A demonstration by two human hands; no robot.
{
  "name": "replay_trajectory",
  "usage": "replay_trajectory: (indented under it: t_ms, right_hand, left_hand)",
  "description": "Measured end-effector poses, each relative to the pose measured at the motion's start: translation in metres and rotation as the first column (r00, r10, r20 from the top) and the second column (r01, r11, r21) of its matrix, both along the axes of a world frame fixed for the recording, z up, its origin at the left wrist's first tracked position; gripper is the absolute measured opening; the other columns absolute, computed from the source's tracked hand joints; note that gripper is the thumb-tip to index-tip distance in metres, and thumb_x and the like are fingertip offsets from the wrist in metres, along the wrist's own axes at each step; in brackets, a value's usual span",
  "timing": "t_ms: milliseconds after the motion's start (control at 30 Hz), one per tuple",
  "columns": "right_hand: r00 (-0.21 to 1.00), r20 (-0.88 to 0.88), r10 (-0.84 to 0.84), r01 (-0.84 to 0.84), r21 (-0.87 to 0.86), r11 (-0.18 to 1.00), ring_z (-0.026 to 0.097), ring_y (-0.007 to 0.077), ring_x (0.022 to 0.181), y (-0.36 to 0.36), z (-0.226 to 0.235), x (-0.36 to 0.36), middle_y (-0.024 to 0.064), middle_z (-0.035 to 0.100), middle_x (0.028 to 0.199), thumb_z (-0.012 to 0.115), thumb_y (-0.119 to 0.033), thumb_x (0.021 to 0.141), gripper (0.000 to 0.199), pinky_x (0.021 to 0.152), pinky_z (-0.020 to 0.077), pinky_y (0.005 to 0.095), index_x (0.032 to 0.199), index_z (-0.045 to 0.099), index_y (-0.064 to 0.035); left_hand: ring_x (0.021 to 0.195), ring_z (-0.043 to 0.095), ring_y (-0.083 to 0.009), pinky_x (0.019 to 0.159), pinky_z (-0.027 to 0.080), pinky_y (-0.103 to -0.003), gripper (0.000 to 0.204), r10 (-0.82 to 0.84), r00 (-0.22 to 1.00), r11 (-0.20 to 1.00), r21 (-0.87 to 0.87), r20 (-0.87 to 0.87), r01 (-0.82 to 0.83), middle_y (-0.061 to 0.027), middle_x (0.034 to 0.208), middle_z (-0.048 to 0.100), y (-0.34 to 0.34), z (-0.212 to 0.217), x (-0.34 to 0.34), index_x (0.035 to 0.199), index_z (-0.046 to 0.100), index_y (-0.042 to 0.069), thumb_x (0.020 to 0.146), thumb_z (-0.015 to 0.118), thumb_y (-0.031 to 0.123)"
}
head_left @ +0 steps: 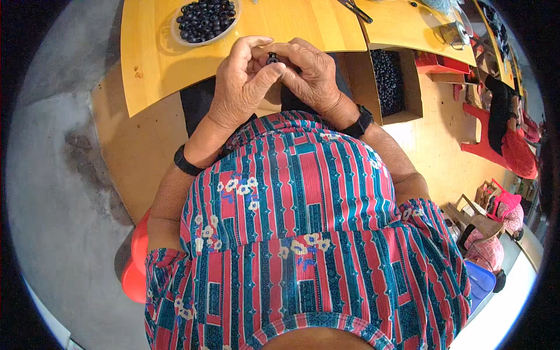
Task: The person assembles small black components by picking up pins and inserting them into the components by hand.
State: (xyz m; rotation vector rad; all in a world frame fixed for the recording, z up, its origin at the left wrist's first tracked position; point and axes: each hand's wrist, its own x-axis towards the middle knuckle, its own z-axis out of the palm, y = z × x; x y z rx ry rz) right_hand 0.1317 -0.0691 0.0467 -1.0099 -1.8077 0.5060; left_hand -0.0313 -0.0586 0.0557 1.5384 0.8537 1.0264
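Note:
My left hand (pixel 242 79) and my right hand (pixel 312 73) meet at the near edge of a yellow wooden table (pixel 151 64). Together their fingertips pinch a small round black part (pixel 272 58), which shows only between the thumbs. A black band sits on each wrist. Beyond my left hand, a shallow white dish (pixel 175 34) holds a heap of several similar black parts (pixel 207 18).
A cardboard box (pixel 413 87) full of small black parts stands on the floor to my right. Black tools (pixel 354 10) lie on the table's far side. Other people (pixel 510 140) sit at the right by red chairs. I sit on a red stool (pixel 135 262).

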Motion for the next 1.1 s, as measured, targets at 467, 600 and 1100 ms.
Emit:
replay_trajectory:
  t_ms: [467,600,1100]
  right_hand:
    - [0.996,-0.08,0.048,-0.046,0.03,0.999,0.057,0.0197,0.059,-0.003,-0.003,-0.003,0.0064,0.054,0.067,0.071,-0.033,0.077,0.035,0.053,0.0459,0.0292,0.097,0.063,-0.0056]
    - [0.997,-0.066,0.037,-0.034,0.04,0.999,0.057,0.0208,0.059,-0.005,-0.001,-0.004,0.0066,0.054,0.066,0.069,-0.033,0.079,0.033,0.052,0.0455,0.0298,0.096,0.063,-0.0053]
    - [0.999,0.008,0.031,-0.032,0.182,0.983,0.056,0.0228,0.058,-0.004,0.006,-0.003,0.007,0.051,0.066,0.065,-0.029,0.081,0.027,0.051,0.045,0.0307,0.097,0.061,-0.0074]
  left_hand:
    - [0.079,0.058,-0.0302,0.07,0.047,-0.036,0.054,-0.056,0.961,0.941,0.307,-0.27,0.141,-0.0161,0.085,0.056,0.007,0.008,-0.003,0.101,0.051,0.002,0.081,0.061,0.052]
    - [0.073,0.057,-0.0323,0.065,0.046,-0.037,0.057,-0.055,0.932,0.927,0.329,-0.359,0.181,-0.0173,0.078,0.053,0.01,0.009,-0.004,0.092,0.05,0.003,0.08,0.058,0.058]
    - [0.065,0.055,-0.0302,0.058,0.046,-0.035,0.054,0.053,0.949,0.878,0.467,-0.31,0.103,-0.0129,0.071,0.051,0.011,0.005,-0.002,0.086,0.051,0.004,0.079,0.059,0.057]
